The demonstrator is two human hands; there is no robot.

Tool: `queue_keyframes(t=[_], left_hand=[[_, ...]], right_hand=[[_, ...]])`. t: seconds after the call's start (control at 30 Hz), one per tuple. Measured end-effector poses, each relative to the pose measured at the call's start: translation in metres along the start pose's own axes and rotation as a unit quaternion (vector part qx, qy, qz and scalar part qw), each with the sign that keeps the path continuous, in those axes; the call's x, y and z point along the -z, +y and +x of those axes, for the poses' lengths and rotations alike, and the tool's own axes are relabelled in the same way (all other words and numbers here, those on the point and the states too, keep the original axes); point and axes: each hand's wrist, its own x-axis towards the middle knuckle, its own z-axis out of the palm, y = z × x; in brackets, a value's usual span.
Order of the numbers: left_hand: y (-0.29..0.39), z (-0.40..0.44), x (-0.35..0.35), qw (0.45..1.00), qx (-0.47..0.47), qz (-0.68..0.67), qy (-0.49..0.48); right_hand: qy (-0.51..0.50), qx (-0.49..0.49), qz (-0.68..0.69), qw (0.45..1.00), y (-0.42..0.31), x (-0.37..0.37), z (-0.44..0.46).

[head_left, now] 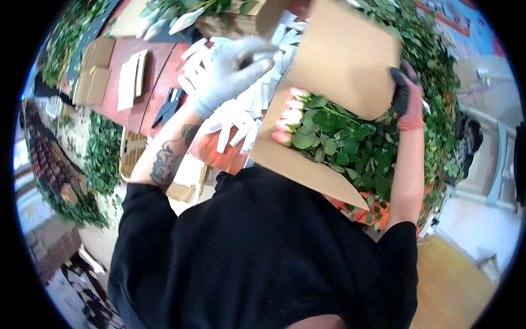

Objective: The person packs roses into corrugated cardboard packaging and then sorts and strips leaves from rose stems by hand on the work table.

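Pink roses [289, 118] with long leafy stems lie on a folded piece of corrugated cardboard [307, 164], their blooms in a row toward the left. My right hand [407, 94], in a pink glove with dark fingers, grips the right edge of the cardboard's raised upper flap [345, 55]. That flap stands over part of the stems. My left hand [235, 68], in a pale grey glove, is held above the table with thumb and fingers apart and nothing between them. Beneath it are many loose white paper strips [224, 123].
Black-handled scissors [167, 108] and cut cardboard pieces [133, 79] lie on the red table [156, 63] at left. Wrapped flower heads [186, 21] are at the back. Piled green foliage [438, 98] lines the right. Another person [52, 145] is at far left.
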Motion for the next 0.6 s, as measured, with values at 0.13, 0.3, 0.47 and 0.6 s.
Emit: queue_keyframes(t=[0.13,0.3,0.47,0.6], left_hand=[[0.007,0.014,-0.004,0.986,-0.139,0.066,0.066],[-0.004,-0.020,-0.017,0.929,-0.283,0.178,-0.156],[-0.038,-0.063,-0.038,0.942,-0.166,-0.022,-0.292],[-0.020,-0.067,-0.025,0.912,0.060,0.010,-0.405]], right_hand=[[-0.092,0.036,0.168,0.981,-0.034,0.034,-0.038],[-0.646,0.020,-0.158,0.747,-0.072,-0.007,-0.079],[-0.461,0.015,-0.271,0.845,0.012,-0.085,-0.092],[-0.431,0.308,-0.532,0.660,0.096,-0.126,-0.096]])
